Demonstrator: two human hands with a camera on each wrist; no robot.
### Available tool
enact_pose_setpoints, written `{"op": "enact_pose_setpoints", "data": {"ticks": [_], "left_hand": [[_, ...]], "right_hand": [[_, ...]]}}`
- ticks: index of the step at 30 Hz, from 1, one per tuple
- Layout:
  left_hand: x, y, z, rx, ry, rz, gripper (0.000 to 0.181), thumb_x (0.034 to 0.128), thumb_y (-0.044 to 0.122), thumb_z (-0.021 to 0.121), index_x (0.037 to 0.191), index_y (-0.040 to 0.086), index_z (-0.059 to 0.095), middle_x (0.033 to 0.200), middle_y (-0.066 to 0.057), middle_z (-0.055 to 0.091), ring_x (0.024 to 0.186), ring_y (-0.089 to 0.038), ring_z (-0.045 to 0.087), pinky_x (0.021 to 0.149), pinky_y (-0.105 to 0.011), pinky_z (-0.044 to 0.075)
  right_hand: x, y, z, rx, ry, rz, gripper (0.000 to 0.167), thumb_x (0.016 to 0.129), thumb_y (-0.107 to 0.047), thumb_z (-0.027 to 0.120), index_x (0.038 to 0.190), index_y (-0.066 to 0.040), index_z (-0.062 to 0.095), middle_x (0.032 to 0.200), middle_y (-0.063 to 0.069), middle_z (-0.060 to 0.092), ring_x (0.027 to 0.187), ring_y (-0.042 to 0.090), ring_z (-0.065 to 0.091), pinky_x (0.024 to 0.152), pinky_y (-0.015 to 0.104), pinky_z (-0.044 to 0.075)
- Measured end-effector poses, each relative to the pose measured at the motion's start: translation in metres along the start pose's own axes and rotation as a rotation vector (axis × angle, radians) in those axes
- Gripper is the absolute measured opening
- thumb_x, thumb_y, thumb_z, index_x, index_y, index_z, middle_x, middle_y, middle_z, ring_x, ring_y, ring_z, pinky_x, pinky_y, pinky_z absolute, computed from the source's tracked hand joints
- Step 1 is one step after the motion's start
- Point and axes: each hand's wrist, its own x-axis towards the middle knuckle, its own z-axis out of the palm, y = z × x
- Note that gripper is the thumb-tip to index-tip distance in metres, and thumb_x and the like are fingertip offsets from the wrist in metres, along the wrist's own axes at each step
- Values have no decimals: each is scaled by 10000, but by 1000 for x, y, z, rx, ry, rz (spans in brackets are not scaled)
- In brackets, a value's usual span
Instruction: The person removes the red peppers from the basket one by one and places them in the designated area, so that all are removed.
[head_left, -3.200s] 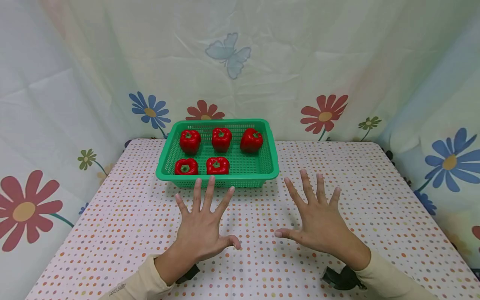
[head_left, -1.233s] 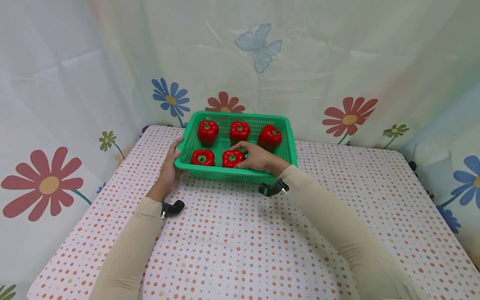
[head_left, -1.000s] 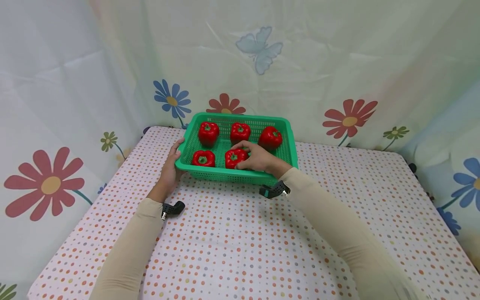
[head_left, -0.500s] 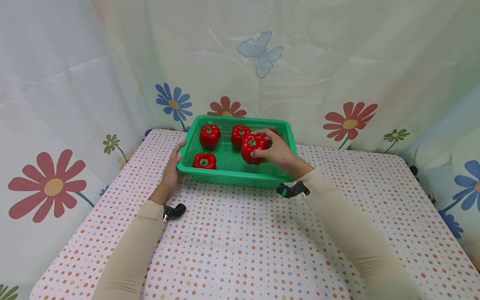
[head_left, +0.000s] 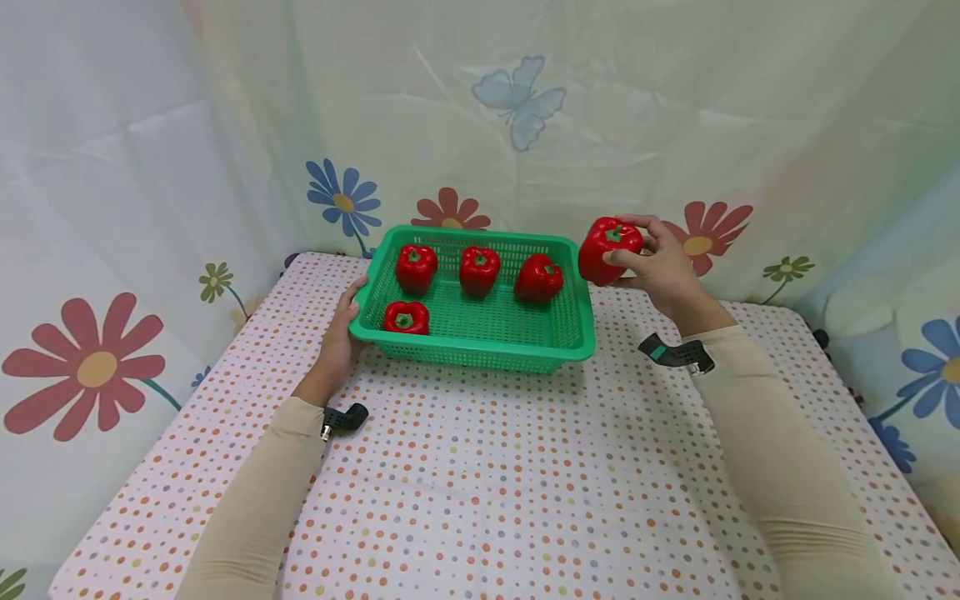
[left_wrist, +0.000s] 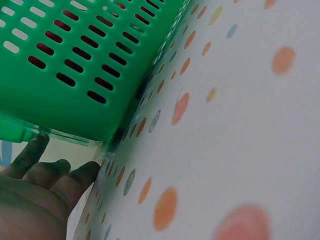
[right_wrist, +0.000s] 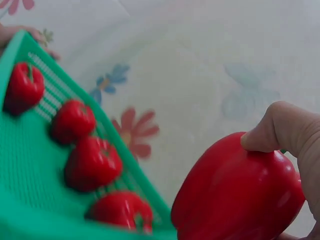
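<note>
My right hand (head_left: 667, 271) holds a red bell pepper (head_left: 611, 250) in the air, just past the right end of the green basket (head_left: 510, 357). In the right wrist view the thumb presses on the side of this bell pepper (right_wrist: 240, 190); the other fingers are mostly hidden. At the basket's left end, my left hand (head_left: 341, 337) rests along the outer side. The left wrist view shows the fingers of that hand (left_wrist: 45, 185) reaching to the basket's wall (left_wrist: 75, 115). Several other red bell peppers stay in the basket, three at the back and one (head_left: 406, 318) at front left.
A white cloth with coloured dots covers the table (head_left: 465, 483). A flower-printed curtain (head_left: 600, 125) hangs behind and on both sides. The basket stands near the table's back edge.
Both hands first hovered apart from the basket. The left came to its left end; the right took the front middle bell pepper, lifted it and carried it right, over the rim.
</note>
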Motion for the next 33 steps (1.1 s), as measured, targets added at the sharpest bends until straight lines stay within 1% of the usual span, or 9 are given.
{"op": "enact_pose_setpoints", "data": {"ticks": [2, 5, 7, 11, 15, 22, 26, 29, 33], "left_hand": [[0, 0, -1, 1, 1, 2, 515, 1030, 402, 258, 1542, 401, 201, 1638, -3, 130, 1488, -335, 201, 1152, -627, 200], [0, 1, -1, 4, 3, 4, 514, 1032, 412, 257, 1543, 401, 199, 1642, -5, 123, 1492, -337, 193, 1154, -630, 193], [0, 1, -1, 3, 4, 5, 513, 1033, 415, 256, 1543, 399, 199, 1641, -3, 126, 1493, -337, 193, 1154, -630, 191], [-1, 0, -1, 4, 4, -2, 510, 1035, 415, 252, 1542, 407, 198, 1641, 2, 127, 1494, -332, 196, 1156, -629, 190], [0, -1, 0, 11, 2, -16, 511, 1032, 421, 252, 1540, 422, 193, 1640, 17, 123, 1493, -319, 202, 1158, -619, 197], [0, -1, 1, 6, 0, -4, 516, 1030, 407, 248, 1543, 411, 192, 1634, 23, 139, 1487, -309, 213, 1153, -617, 210], [2, 0, 1, -4, -10, 5, 518, 1030, 387, 241, 1546, 398, 188, 1631, 13, 143, 1484, -315, 211, 1151, -621, 209], [2, 1, 0, -3, -12, 3, 522, 1032, 374, 229, 1551, 387, 177, 1636, -5, 130, 1487, -326, 200, 1151, -625, 205], [-7, 13, 5, 12, -23, -9, 538, 1034, 340, 216, 1567, 338, 149, 1643, -32, 108, 1493, -335, 187, 1155, -618, 208]], "right_hand": [[3, 8, -9, 6, 37, 14, 684, 921, -218, 688, 1492, -263, 314, 1523, 135, 294, 1369, 332, 310, 891, 465, 514], [9, 28, -18, -4, 82, 43, 735, 914, -238, 698, 1519, -255, 280, 1544, 155, 267, 1388, 352, 292, 922, 505, 500], [13, 45, -20, -12, 88, 70, 763, 917, -243, 694, 1540, -248, 254, 1567, 168, 253, 1405, 378, 289, 945, 525, 485], [18, 75, -16, -33, 97, 126, 783, 934, -223, 668, 1570, -216, 212, 1597, 191, 224, 1429, 427, 287, 982, 551, 458], [21, 93, -10, -55, 112, 151, 740, 953, -222, 633, 1567, -193, 221, 1587, 220, 223, 1418, 459, 306, 1000, 561, 445], [26, 109, -6, -122, 110, 171, 738, 954, -238, 630, 1564, -167, 221, 1550, 259, 257, 1395, 452, 337, 1006, 540, 453], [28, 110, -6, -122, 104, 191, 760, 949, -220, 637, 1569, -172, 201, 1570, 246, 244, 1402, 454, 329, 1016, 534, 446], [29, 108, -5, -135, 92, 197, 781, 946, -170, 637, 1572, -162, 170, 1590, 233, 226, 1418, 453, 307, 1033, 538, 432], [26, 106, -2, -172, 83, 185, 843, 927, -113, 655, 1573, -126, 114, 1604, 231, 194, 1441, 456, 266, 1073, 547, 394]]}}
